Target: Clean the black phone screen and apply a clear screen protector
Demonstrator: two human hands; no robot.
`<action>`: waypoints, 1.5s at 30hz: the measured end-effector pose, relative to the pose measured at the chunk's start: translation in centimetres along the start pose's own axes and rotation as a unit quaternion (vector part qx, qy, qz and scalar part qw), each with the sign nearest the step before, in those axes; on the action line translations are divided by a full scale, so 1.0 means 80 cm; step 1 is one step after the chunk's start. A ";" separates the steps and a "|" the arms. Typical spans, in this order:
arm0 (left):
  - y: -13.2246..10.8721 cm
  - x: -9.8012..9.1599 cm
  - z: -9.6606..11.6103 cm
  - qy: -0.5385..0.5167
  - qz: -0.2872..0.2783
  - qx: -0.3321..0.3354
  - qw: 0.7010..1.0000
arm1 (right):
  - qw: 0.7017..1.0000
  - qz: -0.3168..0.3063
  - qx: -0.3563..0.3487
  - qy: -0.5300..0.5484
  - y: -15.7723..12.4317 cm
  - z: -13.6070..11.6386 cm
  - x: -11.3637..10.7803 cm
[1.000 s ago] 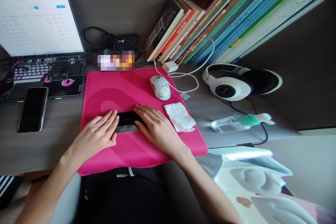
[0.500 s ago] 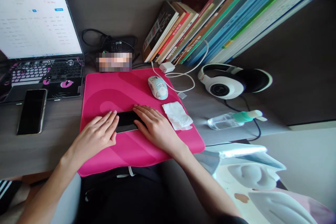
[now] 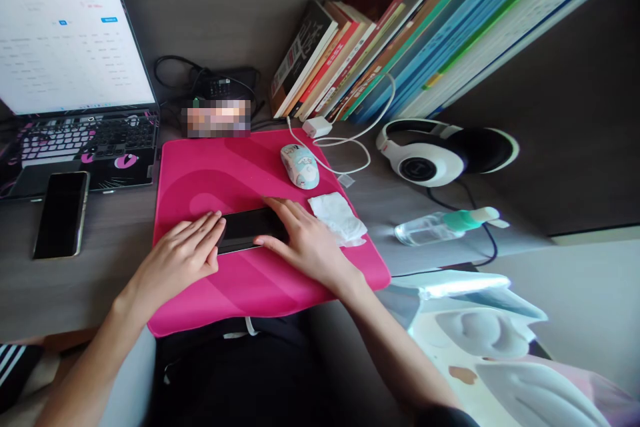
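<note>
A black smartphone point(image 3: 246, 229) lies flat, screen up, on the pink mouse pad point(image 3: 185, 173). Over its left end rests my left hand point(image 3: 183, 250), fingers together along the top and thumb tucked low at the near side, holding that end. My right hand point(image 3: 310, 240) spans the right end, thumb at the near edge and forefinger at the far edge, so it grips the phone across its width. The phone's two ends are partly hidden by my hands. Close to the right hand lies a crumpled white tissue point(image 3: 337, 219).
A patterned mouse point(image 3: 300, 167) sits behind the phone, beside a white charger point(image 3: 317, 127) with its cable. Headphones point(image 3: 430, 160) and a spray bottle point(image 3: 435, 225) are on the right. A second phone point(image 3: 61, 213) and a laptop point(image 3: 75, 107) are left; books point(image 3: 325, 60) stand behind.
My right hand has slid right along the phone and its thumb and forefinger have parted, uncovering more of the screen. The left hand is nearly unmoved.
</note>
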State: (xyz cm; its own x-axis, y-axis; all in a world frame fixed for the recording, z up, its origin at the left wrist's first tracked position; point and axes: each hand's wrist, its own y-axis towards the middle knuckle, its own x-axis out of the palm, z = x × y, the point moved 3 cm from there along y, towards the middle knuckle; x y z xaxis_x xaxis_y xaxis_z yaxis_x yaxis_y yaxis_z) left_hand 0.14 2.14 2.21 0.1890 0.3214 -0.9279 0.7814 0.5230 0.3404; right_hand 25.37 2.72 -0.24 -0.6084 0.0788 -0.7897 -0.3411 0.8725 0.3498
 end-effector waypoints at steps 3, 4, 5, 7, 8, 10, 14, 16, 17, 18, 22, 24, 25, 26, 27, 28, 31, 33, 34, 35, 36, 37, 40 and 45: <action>-0.001 0.000 -0.002 -0.006 0.003 -0.003 1.000 | 0.999 -0.033 -0.004 0.018 0.000 0.008 -0.008; -0.002 0.000 -0.003 -0.012 0.003 -0.007 1.000 | 0.999 -0.045 -0.013 0.025 0.000 0.010 -0.010; -0.002 0.000 -0.003 -0.019 0.003 -0.011 1.000 | 0.998 -0.053 -0.018 0.034 0.001 0.012 -0.012; -0.002 0.000 -0.004 -0.033 0.002 -0.015 0.999 | 0.997 -0.056 -0.022 0.055 0.001 0.016 -0.017; -0.002 -0.001 -0.004 -0.036 0.003 -0.014 0.999 | 0.996 -0.056 -0.021 0.066 0.001 0.017 -0.018; -0.002 -0.002 -0.004 -0.035 0.004 -0.010 0.999 | 0.994 -0.060 -0.020 0.087 0.001 0.018 -0.020; -0.002 -0.002 -0.004 -0.032 -0.004 -0.008 0.999 | 0.992 -0.056 -0.010 0.109 0.000 0.018 -0.020; -0.002 -0.001 -0.004 -0.035 -0.005 -0.007 0.999 | 0.991 -0.055 -0.002 0.122 0.000 0.019 -0.019; -0.002 -0.001 -0.004 -0.037 -0.004 -0.007 0.999 | 0.990 -0.056 0.003 0.129 0.000 0.020 -0.019; -0.003 -0.001 -0.005 -0.039 -0.004 -0.007 0.999 | 0.989 -0.058 0.008 0.136 0.000 0.021 -0.018; -0.004 0.001 -0.006 -0.057 -0.014 -0.016 0.998 | 0.987 -0.064 0.022 0.148 0.000 0.024 -0.016; -0.004 0.001 -0.006 -0.059 -0.016 -0.017 0.998 | 0.987 -0.063 0.022 0.149 0.000 0.023 -0.015; -0.004 0.001 -0.006 -0.057 -0.016 -0.017 0.998 | 0.987 -0.063 0.022 0.150 0.000 0.023 -0.015; -0.004 0.001 -0.006 -0.054 -0.015 -0.017 0.998 | 0.987 -0.062 0.021 0.150 0.000 0.022 -0.015; -0.004 0.001 -0.006 -0.052 -0.013 -0.017 0.998 | 0.987 -0.060 0.021 0.151 0.000 0.022 -0.015; -0.003 0.000 -0.005 -0.053 -0.012 -0.019 0.998 | 0.986 -0.059 0.021 0.152 0.000 0.022 -0.015; -0.002 -0.001 -0.005 -0.067 -0.015 -0.029 0.997 | 0.986 -0.056 0.022 0.157 -0.001 0.022 -0.016; -0.002 -0.002 -0.006 -0.079 -0.023 -0.041 0.996 | 0.986 -0.053 0.020 0.158 -0.001 0.022 -0.015; -0.002 -0.002 -0.006 -0.084 -0.027 -0.048 0.995 | 0.986 -0.051 0.019 0.157 -0.002 0.022 -0.015; -0.002 -0.003 -0.007 -0.089 -0.032 -0.054 0.994 | 0.986 -0.048 0.017 0.156 -0.002 0.022 -0.016; -0.002 -0.003 -0.008 -0.096 -0.037 -0.059 0.993 | 0.987 -0.046 0.015 0.155 -0.002 0.022 -0.016; -0.003 -0.004 -0.008 -0.103 -0.039 -0.065 0.992 | 0.987 -0.044 0.012 0.155 -0.002 0.022 -0.016; -0.003 -0.005 -0.010 -0.112 -0.040 -0.093 0.989 | 0.988 -0.042 0.006 0.151 -0.003 0.021 -0.017; -0.004 -0.002 -0.013 -0.075 -0.055 -0.131 0.987 | 0.988 -0.041 0.005 0.148 -0.003 0.020 -0.017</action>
State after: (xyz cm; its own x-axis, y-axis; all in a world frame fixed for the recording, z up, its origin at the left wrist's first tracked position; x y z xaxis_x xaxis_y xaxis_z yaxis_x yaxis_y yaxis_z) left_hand -0.79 2.75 2.40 0.2128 0.1405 -0.9669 0.6258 0.7404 0.2454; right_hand 27.43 3.16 -0.03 -0.7629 -0.1355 -0.6322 -0.3911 0.8753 0.2843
